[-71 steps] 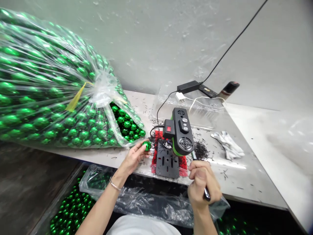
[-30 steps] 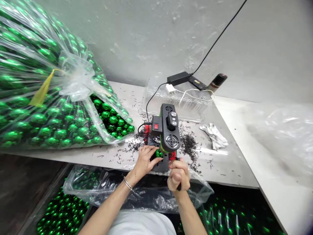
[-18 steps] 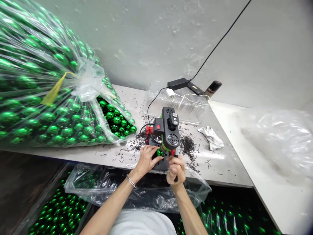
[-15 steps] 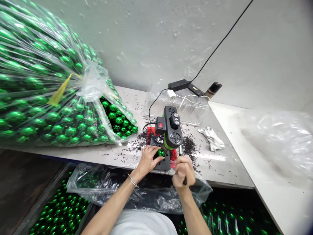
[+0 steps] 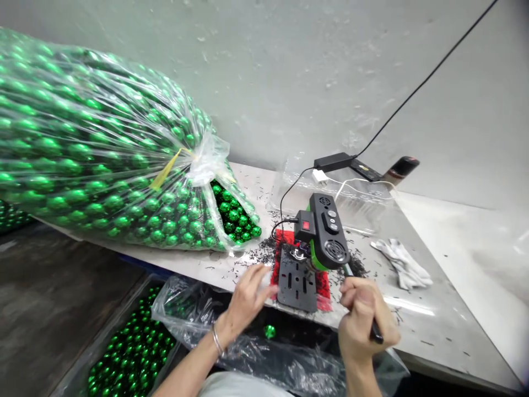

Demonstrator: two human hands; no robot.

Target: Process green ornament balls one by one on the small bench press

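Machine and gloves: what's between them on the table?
Head view: a heap of black bits on the table, between machine and gloves, partly hidden by the machine.

L hand [image 5: 250, 293] blurry, lever [image 5: 376, 333] pt. hidden, bag [image 5: 99, 160] cut off

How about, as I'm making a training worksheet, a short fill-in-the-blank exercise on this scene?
1. The right grip is closed round the lever's handle, which is coloured ____.
2. The left grip, open beside the slotted base plate, holds ____.
3. The loose shiny ball is coloured ____.
4. In the picture, the white gloves lie to the ____ of the tabletop lever machine.

Missing words: black; nothing; green; right.
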